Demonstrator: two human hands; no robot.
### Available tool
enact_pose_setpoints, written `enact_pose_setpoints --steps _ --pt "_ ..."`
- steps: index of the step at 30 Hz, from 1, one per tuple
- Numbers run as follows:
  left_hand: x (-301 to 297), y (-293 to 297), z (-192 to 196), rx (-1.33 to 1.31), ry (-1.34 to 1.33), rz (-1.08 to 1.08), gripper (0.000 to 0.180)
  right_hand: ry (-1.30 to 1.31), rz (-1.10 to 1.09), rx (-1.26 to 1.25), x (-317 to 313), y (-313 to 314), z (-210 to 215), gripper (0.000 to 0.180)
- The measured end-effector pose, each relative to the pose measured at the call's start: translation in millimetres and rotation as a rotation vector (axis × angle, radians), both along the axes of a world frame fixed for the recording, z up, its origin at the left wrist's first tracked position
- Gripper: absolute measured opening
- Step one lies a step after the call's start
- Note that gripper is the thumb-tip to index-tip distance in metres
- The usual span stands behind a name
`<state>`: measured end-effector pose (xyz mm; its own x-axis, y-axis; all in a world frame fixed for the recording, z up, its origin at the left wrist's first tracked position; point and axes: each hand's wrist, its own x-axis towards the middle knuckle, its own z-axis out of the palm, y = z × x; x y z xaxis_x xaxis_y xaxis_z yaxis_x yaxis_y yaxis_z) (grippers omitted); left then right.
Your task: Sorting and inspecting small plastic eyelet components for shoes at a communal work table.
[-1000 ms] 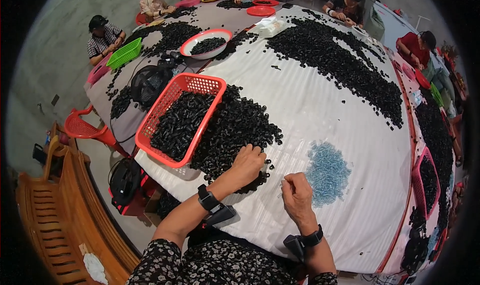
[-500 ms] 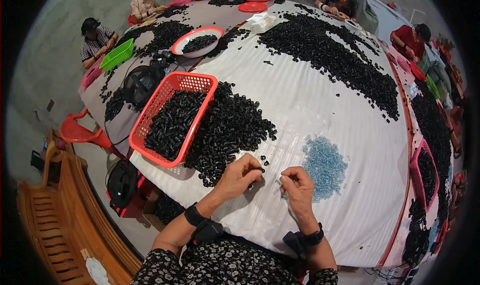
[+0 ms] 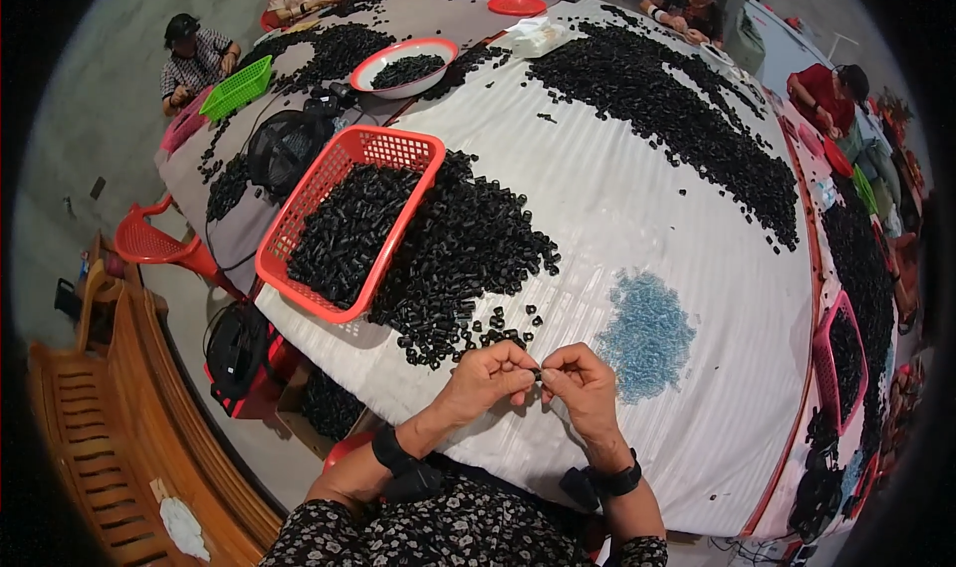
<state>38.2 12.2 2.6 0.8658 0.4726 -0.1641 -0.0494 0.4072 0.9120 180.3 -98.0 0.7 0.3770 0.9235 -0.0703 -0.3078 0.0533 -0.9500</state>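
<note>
My left hand (image 3: 488, 380) and my right hand (image 3: 583, 388) meet fingertip to fingertip above the near part of the white-covered table (image 3: 637, 228). Pinched in the left fingers, between the two hands, is a small black plastic part (image 3: 539, 375). The right thumb and forefinger press together against its other side; what they hold is hidden. Just beyond the left hand spreads a heap of small black plastic parts (image 3: 468, 248). Beside the right hand lies a pile of tiny clear bluish pieces (image 3: 647, 338).
A red perforated basket (image 3: 351, 313) full of black parts stands at the left, near a black fan (image 3: 284, 154). Farther off are a red-rimmed bowl (image 3: 438, 45), a green basket (image 3: 237, 89) and a long black heap (image 3: 657, 99). Several people sit around the table.
My hands, apart before, have come together at the fingertips. The left hand has moved right, with the black part now visible between the hands. The view has shifted slightly.
</note>
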Motion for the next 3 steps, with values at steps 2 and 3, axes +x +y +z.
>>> enact_pose_setpoints --steps 2,3 --pt "-0.3 -0.3 -0.1 0.016 0.024 -0.004 0.013 -0.070 0.020 -0.024 0.8 -0.8 -1.9 0.012" --pt "-1.3 -0.4 -0.5 0.027 0.035 -0.002 0.014 -0.122 0.025 -0.024 0.7 -0.5 -2.3 0.012"
